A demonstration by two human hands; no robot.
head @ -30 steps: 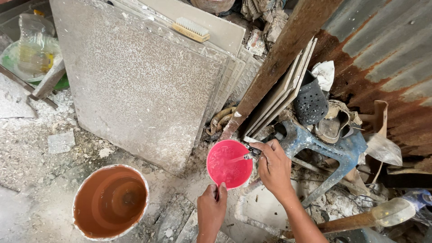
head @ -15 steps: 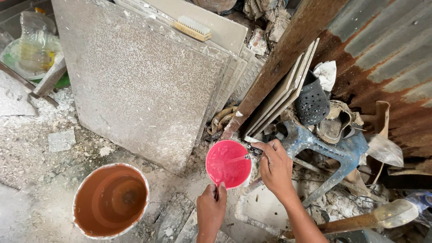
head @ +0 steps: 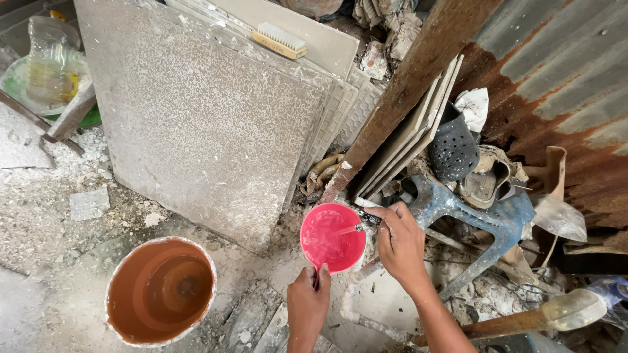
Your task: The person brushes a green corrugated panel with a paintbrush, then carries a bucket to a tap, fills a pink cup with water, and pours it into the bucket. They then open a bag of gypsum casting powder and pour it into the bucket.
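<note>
A small pink plastic bowl (head: 331, 236) sits low in the middle of the view, wet inside. My left hand (head: 307, 302) grips its near rim from below. At the bowl's right rim my right hand (head: 400, 242) is closed around a small tap (head: 364, 222), and a thin stream of water runs into the bowl. A white pipe (head: 356, 287) bends away beneath the two hands.
An orange bucket (head: 161, 289) with muddy water stands at lower left. Large grey tiles (head: 196, 111) lean behind the bowl, a scrub brush (head: 279, 40) on top. A slanting wooden beam (head: 405, 91), a blue plastic stool (head: 471, 216), rusty corrugated sheet (head: 562, 85) and rubble crowd the right.
Both hands and the bowl stay in place. The view has shifted very slightly; water keeps running into the bowl.
</note>
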